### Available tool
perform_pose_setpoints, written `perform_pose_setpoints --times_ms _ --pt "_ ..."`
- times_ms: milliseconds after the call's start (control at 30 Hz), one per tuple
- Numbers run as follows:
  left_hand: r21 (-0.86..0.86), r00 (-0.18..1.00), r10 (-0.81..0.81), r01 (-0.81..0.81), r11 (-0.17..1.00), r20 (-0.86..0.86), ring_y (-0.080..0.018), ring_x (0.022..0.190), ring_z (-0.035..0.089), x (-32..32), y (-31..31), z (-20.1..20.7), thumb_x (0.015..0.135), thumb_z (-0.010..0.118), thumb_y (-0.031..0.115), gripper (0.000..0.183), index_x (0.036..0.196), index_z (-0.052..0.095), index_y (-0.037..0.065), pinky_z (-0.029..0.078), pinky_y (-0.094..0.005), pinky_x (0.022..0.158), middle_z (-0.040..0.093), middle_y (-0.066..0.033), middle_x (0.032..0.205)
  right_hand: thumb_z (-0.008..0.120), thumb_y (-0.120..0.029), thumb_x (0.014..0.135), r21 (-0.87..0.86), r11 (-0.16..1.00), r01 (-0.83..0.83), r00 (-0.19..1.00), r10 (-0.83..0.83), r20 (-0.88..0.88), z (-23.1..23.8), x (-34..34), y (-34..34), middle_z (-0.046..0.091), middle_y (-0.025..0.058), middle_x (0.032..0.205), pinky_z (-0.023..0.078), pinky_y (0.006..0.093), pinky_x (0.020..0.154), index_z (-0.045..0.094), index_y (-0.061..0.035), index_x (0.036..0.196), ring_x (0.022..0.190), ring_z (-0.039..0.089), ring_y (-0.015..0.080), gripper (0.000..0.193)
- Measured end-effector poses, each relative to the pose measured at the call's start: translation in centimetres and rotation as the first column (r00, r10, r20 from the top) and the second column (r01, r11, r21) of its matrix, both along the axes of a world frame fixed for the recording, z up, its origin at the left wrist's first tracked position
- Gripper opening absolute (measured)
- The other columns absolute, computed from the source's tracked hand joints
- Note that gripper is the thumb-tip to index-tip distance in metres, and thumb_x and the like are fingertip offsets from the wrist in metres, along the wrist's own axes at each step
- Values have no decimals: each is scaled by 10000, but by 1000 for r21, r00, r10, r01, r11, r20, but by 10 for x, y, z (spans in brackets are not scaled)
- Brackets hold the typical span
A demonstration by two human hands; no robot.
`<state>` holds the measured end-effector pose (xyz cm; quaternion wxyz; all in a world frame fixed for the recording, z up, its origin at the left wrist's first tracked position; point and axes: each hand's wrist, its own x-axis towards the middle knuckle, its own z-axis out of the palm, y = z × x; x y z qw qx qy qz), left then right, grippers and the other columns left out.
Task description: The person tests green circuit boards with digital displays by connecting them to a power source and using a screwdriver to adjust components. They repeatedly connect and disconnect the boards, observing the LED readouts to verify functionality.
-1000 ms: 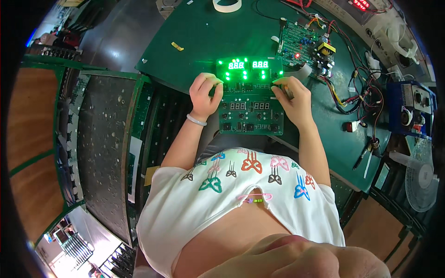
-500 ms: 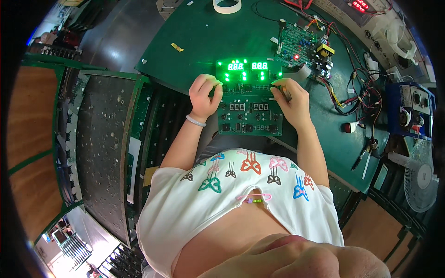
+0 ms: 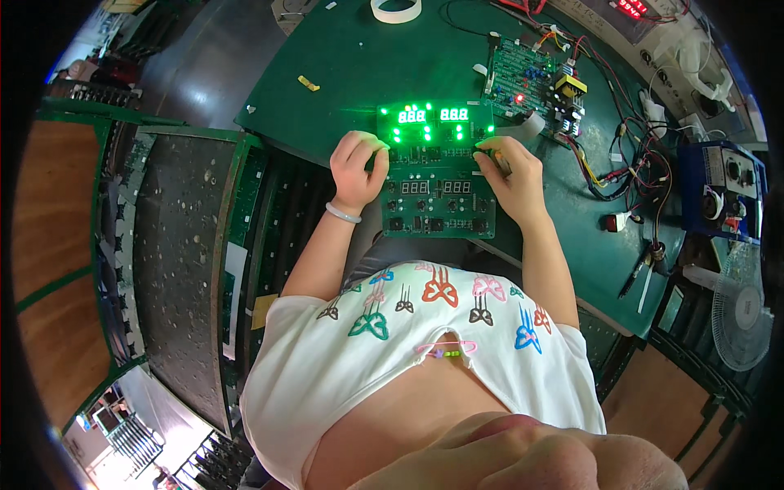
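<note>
Green light glares from the upper half of a circuit board [image 3: 437,169] that the person has between both hands, at the near edge of the table [image 3: 343,98]. The number displays [image 3: 412,117] up there glow, with small lamps [image 3: 459,128] lit around them; in the lower half, the matching displays [image 3: 415,188] sit dark. From where I stand, I'd judge the work to be partway: one half has power and shows it, the other is the part left unlit, and both are joined in one sheet. Whether the dark half is connected to anything, I cannot tell.

The left hand [image 3: 353,171] is curled, thumb and forefinger pinching the board's left edge below the lit part. The right hand [image 3: 518,175] mirrors it at the right edge, thumb and fingertips pinched there; something small shows among its curled fingers, too unclear to name. The board's near end reaches past the table's edge, toward the white shirt [image 3: 327,384].

A pale flat cable [image 3: 527,128] runs from the lit half's right side toward a second board [image 3: 523,73], which has a red lamp [image 3: 519,98] on. Tangled wires [image 3: 583,166] lie beside that, and a roll of tape [image 3: 397,18] sits well apart
</note>
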<state>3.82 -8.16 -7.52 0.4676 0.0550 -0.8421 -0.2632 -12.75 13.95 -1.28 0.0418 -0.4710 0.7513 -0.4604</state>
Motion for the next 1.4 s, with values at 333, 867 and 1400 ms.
perform_pose_setpoints --times_ms 333,867,1400 --pt "-11 1000 5 -5 1000 -14 -287 701 606 -1 0 1 769 670 5 33 788 644 7 501 -373 626 610 -113 793 738 -71 876 -15 1000 -4 1000 4 -22 0 0 0 681 136 905 537 344 619 661 -26 1008 726 683 271 159" --pt "18 1000 -7 7 1000 17 -296 732 600 2 2 1 820 644 21 25 811 649 -2 493 -375 677 611 -134 812 731 -62 876 -28 1000 -13 1000 13 -21 -1 0 0 667 135 887 525 344 585 649 -24 997 674 658 267 151" --pt "-5 1000 1 -1 1000 -30 -289 728 606 1 4 7 792 650 -5 19 804 637 2 495 -374 653 604 -121 809 737 -63 875 -11 1000 3 998 -4 -62 -2 1 0 644 129 857 484 340 569 648 -10 992 638 618 249 157"
